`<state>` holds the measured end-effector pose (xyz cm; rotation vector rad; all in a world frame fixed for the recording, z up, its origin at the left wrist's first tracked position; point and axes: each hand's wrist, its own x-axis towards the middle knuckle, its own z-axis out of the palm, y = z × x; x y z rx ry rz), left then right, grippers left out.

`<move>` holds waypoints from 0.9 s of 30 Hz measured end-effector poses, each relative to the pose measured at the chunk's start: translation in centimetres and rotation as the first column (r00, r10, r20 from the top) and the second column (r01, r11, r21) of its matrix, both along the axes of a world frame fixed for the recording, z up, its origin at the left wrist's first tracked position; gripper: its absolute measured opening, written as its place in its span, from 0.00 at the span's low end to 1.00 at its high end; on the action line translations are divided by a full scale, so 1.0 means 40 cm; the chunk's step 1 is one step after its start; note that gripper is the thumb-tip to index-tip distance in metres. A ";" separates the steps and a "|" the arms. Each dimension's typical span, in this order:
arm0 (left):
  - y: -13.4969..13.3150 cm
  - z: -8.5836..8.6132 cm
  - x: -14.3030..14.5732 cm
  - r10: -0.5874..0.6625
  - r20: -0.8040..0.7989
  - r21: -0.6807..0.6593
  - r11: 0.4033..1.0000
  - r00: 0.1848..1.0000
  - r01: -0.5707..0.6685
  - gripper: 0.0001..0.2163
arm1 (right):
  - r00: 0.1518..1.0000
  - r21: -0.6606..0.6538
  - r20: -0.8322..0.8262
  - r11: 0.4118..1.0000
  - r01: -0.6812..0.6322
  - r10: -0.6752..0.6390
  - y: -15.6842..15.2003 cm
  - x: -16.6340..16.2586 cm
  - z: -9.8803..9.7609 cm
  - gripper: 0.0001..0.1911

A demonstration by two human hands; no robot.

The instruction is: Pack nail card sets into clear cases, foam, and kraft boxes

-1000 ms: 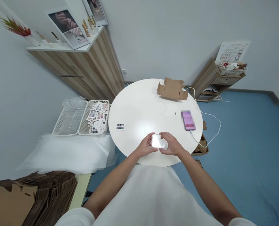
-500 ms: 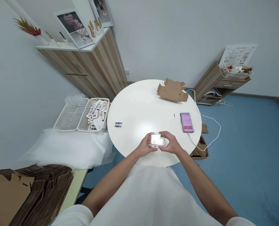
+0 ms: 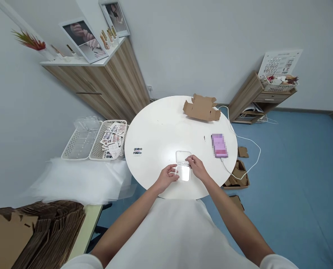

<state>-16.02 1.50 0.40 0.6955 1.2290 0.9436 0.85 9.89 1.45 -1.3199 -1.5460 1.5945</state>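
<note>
A clear plastic case (image 3: 184, 174) lies opened out near the front of the white round table (image 3: 161, 134), its lid (image 3: 182, 154) folded back away from me. My left hand (image 3: 165, 178) grips the left edge of its lower half, thumb in front and fingers behind. At the right side, by the hinge, the fingertips of my right hand (image 3: 197, 166) pinch the lid's edge. Inside the case I can make out only a bright reflection. To the left on the table rests a small card of dark press-on nails (image 3: 137, 151).
An unfolded brown cardboard box (image 3: 202, 108) is at the table's back. A purple phone (image 3: 219, 145) with a white cable (image 3: 246, 176) lies to the right. Baskets with nail cards (image 3: 108, 140) and clear plastic trays (image 3: 83, 140) stand left, above plastic bags (image 3: 82, 181) and stacked cardboard (image 3: 48, 231).
The case was closed and held between both hands; now it is open, lid swung back. My hands have spread to its left and right sides, and the view has shifted slightly.
</note>
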 end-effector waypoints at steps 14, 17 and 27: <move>-0.004 -0.068 -0.004 0.095 -0.105 0.043 0.995 0.990 -0.091 0.26 | 0.996 -0.197 -0.003 0.977 0.084 -0.086 -0.054 -0.002 -0.084 0.23; -0.002 -0.092 -0.007 0.115 -0.124 0.032 0.993 0.986 -0.112 0.25 | 0.992 -0.140 0.057 0.983 0.116 -0.109 -0.098 0.006 -0.112 0.24; -0.004 -0.153 -0.006 0.094 -0.358 -0.037 0.993 0.929 -0.114 0.17 | 0.980 -0.085 0.185 0.992 0.095 -0.078 -0.152 -0.015 -0.163 0.24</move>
